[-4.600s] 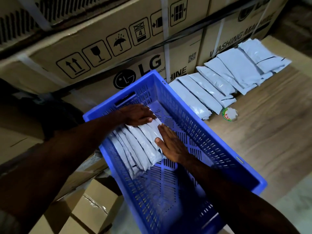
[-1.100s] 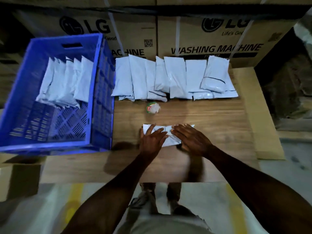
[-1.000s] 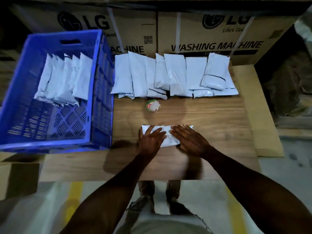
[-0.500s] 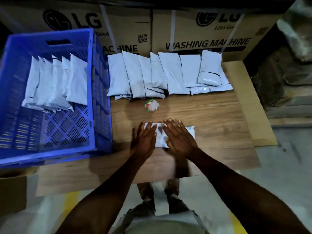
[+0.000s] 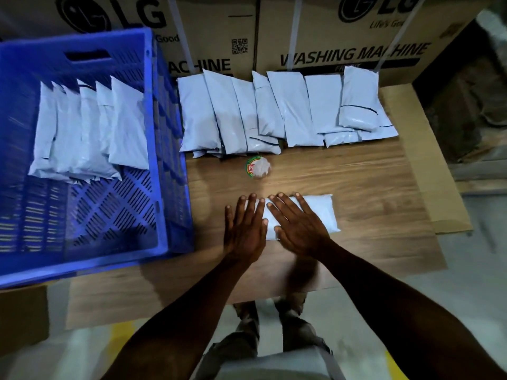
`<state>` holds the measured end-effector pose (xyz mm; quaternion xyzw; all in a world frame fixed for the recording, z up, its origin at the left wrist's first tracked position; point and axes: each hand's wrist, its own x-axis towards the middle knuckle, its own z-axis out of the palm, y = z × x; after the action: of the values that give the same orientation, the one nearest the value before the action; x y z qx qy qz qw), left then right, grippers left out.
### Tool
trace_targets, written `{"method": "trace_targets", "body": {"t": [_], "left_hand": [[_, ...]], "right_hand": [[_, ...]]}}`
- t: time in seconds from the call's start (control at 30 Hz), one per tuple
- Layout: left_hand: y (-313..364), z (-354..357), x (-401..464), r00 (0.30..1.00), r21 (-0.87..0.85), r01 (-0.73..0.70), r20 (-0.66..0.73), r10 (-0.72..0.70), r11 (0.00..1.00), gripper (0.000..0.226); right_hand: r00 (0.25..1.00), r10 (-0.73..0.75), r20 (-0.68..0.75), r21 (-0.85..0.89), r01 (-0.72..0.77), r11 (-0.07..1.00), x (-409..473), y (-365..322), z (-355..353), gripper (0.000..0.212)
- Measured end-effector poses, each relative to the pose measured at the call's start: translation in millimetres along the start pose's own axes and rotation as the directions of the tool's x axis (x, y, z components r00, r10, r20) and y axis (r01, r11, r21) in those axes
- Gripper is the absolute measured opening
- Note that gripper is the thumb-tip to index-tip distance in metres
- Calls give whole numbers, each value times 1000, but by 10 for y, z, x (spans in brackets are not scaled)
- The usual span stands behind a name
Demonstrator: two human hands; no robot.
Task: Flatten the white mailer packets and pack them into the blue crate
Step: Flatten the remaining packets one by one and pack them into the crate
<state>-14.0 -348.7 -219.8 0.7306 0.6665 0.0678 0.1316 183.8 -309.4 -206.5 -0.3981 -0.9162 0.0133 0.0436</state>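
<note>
Both bare forearms reach forward over the near edge of the brown wood-grain tabletop [image 5: 356,182], converging on one white plastic mailer packet [image 5: 318,212] that lies flat and crosswise near the table's middle. The left hand [image 5: 244,229] lies palm down with its fingers straight and slightly spread, covering the packet's left end; it grips nothing. The right hand [image 5: 296,226] lies palm down beside it, angled toward the left, fingers straight and fanned across the packet's middle, likewise holding nothing. The packet's right end shows bare past the right hand.

The blue perforated plastic crate [image 5: 164,149] stands on the left of the table, with an overlapping row of white packets [image 5: 90,130] leaning in its far half. A second overlapping row of white mailer packets [image 5: 285,111] lies along the table's far edge, against printed brown cardboard washing-machine cartons [image 5: 329,31]. A small round object with a red and green label [image 5: 258,167] sits between that row and the hands.
</note>
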Motion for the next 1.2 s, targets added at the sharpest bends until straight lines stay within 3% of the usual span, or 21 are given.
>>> {"method": "trace_targets", "body": {"t": [0.2,0.6,0.77,0.83,0.9,1.0,1.2], "left_hand": [[2,63,-9,999,47,1,-50,2,999,58],[22,12,-20,1000,46,28,-14,-28,999,58],[223,-84,-42,986,30,91,-140,-86,995,57],[419,-105,16,985,26,29,-172,-24,999,56],[593,-48,120,991,18,-21,-135,24,1000,57],[708,151,250,995,22,46,-88,-44,999,58],[728,281,252,989,62,50,-141,-41,997,57]], "right_hand": [[999,15,32,-15,-15,1000,38,14,27,68],[996,-54,71,97,47,994,62,108,-59,67],[982,188,-19,106,-185,977,-55,184,-166,67],[968,249,-26,98,-246,964,-150,297,-150,66],[961,277,10,80,-277,958,-216,400,-106,65],[958,285,29,113,-287,951,-302,484,6,64],[959,280,-44,194,-267,944,-379,514,114,60]]}}
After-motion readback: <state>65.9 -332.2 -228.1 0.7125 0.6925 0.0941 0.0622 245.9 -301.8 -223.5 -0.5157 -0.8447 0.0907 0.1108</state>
